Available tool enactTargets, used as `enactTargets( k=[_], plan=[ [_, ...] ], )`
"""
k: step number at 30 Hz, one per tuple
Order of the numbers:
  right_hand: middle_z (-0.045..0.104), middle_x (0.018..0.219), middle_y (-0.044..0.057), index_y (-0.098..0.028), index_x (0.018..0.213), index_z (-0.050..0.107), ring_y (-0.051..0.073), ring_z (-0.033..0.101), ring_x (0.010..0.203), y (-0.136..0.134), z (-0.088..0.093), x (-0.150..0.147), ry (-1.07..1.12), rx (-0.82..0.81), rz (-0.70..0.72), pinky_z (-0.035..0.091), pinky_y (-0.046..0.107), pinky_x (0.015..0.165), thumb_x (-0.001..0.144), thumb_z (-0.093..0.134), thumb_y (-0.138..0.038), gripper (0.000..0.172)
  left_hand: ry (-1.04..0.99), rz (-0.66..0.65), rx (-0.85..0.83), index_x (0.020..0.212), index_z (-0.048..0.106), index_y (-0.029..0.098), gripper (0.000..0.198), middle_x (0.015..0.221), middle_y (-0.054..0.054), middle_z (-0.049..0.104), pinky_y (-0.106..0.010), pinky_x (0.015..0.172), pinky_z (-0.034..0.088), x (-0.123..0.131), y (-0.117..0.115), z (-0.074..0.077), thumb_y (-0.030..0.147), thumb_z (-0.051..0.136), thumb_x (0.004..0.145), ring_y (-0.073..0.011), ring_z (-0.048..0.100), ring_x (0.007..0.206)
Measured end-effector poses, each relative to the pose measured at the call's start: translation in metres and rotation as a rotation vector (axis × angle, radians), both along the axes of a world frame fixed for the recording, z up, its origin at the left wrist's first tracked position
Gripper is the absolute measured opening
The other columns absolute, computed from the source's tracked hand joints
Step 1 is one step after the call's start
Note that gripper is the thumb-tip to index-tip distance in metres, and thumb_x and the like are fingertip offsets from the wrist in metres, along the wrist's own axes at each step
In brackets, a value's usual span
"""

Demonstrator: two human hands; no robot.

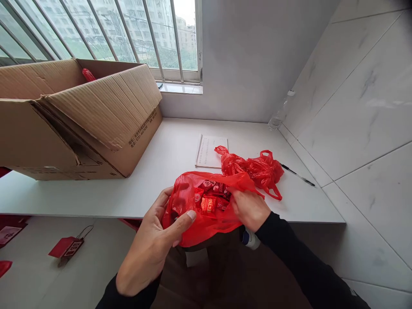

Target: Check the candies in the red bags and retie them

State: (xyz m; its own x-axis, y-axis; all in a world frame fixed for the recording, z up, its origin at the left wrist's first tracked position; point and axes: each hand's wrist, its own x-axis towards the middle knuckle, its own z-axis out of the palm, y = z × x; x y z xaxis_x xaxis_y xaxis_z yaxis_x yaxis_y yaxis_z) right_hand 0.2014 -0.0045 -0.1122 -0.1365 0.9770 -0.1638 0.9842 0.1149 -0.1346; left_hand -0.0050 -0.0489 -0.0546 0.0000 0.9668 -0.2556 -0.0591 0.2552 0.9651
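A thin red plastic bag [196,234] hangs open at the table's front edge, with several red-wrapped candies [208,205] showing inside. My left hand [161,234] cups the bag's left side, its thumb pressed over the near rim and its fingers around the outside. At the opening's right side, my right hand [249,208] reaches in past the rim. Its fingertips are hidden by the bag and the candies, so what they hold, if anything, does not show. Just behind this bag lie crumpled red plastic bags [254,169] with knotted handles.
A large open cardboard box [106,111] stands on the white table [175,141] at the left. A printed notebook [209,150], a pen [298,175] and a clear bottle [281,111] are farther back. The tiled wall [363,98] bounds the right side.
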Motion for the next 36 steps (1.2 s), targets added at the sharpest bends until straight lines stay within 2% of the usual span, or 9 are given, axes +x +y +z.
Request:
enactTargets(
  k=[5,8,11,14,17,21,26,31,36],
  plan=[
    [0.074,0.084,0.003,-0.027,0.129,0.057,0.025,0.072,0.079,-0.019,0.020,0.001,0.135,0.097,-0.009,0.039,0.032,0.061,0.098,0.038,-0.027,0.036,0.031,-0.042,0.079,0.128,0.055,0.032,0.058,0.085,0.003,0.063,-0.018,0.054,0.047,-0.010,0.001,-0.004,0.034,0.078,0.075,-0.0069,0.049,0.054],
    [0.074,0.102,0.001,-0.028,0.134,0.052,0.021,0.070,0.094,-0.023,0.026,0.003,0.271,0.207,0.000,0.043,0.029,0.067,0.100,0.039,-0.028,0.036,0.029,-0.068,0.110,0.133,0.053,0.033,0.061,0.107,-0.002,0.068,-0.024,0.074,0.056,-0.015,0.005,-0.005,0.035,0.076,0.078,-0.0161,0.065,0.080],
    [0.071,0.107,0.005,-0.025,0.129,0.058,0.023,0.070,0.092,-0.017,0.019,0.003,0.180,0.175,0.054,0.043,0.030,0.064,0.097,0.041,-0.023,0.035,0.024,-0.047,0.111,0.136,0.052,0.033,0.061,0.124,-0.004,0.066,-0.029,0.090,0.055,-0.014,0.009,-0.004,0.038,0.074,0.080,-0.0234,0.066,0.105],
    [0.072,0.096,0.007,-0.025,0.114,0.065,0.026,0.072,0.082,-0.010,0.006,-0.002,0.057,0.046,0.148,0.039,0.031,0.058,0.094,0.042,-0.019,0.031,0.016,-0.014,0.108,0.137,0.052,0.034,0.064,0.128,-0.004,0.066,-0.030,0.095,0.055,-0.009,0.010,-0.002,0.039,0.076,0.078,-0.0245,0.067,0.108],
    [0.073,0.085,0.008,-0.022,0.103,0.066,0.028,0.073,0.080,-0.008,0.000,-0.009,-0.002,-0.036,0.187,0.038,0.031,0.056,0.094,0.042,-0.021,0.026,-0.021,0.010,0.077,0.138,0.051,0.034,0.068,0.125,-0.004,0.068,-0.033,0.091,0.058,-0.006,0.008,0.000,0.039,0.078,0.075,-0.0259,0.068,0.106],
    [0.074,0.086,0.010,-0.021,0.115,0.061,0.029,0.073,0.081,-0.003,0.004,-0.014,-0.004,0.002,0.125,0.041,0.032,0.059,0.095,0.039,-0.021,0.030,-0.057,0.028,0.033,0.137,0.051,0.036,0.068,0.125,-0.005,0.068,-0.032,0.080,0.062,-0.004,0.005,0.003,0.038,0.078,0.075,-0.0273,0.068,0.108],
    [0.073,0.090,0.014,-0.019,0.105,0.064,0.031,0.072,0.086,0.009,0.003,-0.013,-0.053,-0.057,0.060,0.045,0.033,0.063,0.090,0.045,-0.016,0.025,-0.054,0.048,0.010,0.140,0.050,0.036,0.070,0.127,-0.004,0.068,-0.030,0.077,0.062,0.004,0.004,0.008,0.040,0.077,0.075,-0.0266,0.069,0.106],
    [0.074,0.094,0.012,-0.022,0.117,0.062,0.030,0.072,0.089,0.016,-0.003,-0.015,-0.036,-0.059,0.063,0.046,0.033,0.065,0.089,0.047,-0.016,0.032,-0.032,0.051,0.002,0.141,0.049,0.036,0.073,0.123,-0.004,0.070,-0.030,0.073,0.063,0.005,0.004,0.008,0.041,0.076,0.074,-0.0273,0.070,0.102],
    [0.073,0.090,0.014,-0.018,0.098,0.067,0.029,0.072,0.088,0.010,0.000,-0.011,-0.056,-0.071,0.013,0.047,0.032,0.067,0.091,0.047,-0.018,0.022,-0.048,0.058,0.000,0.138,0.051,0.036,0.070,0.125,-0.005,0.068,-0.029,0.073,0.063,0.001,0.005,0.005,0.040,0.077,0.074,-0.0265,0.070,0.101]
  ],
)
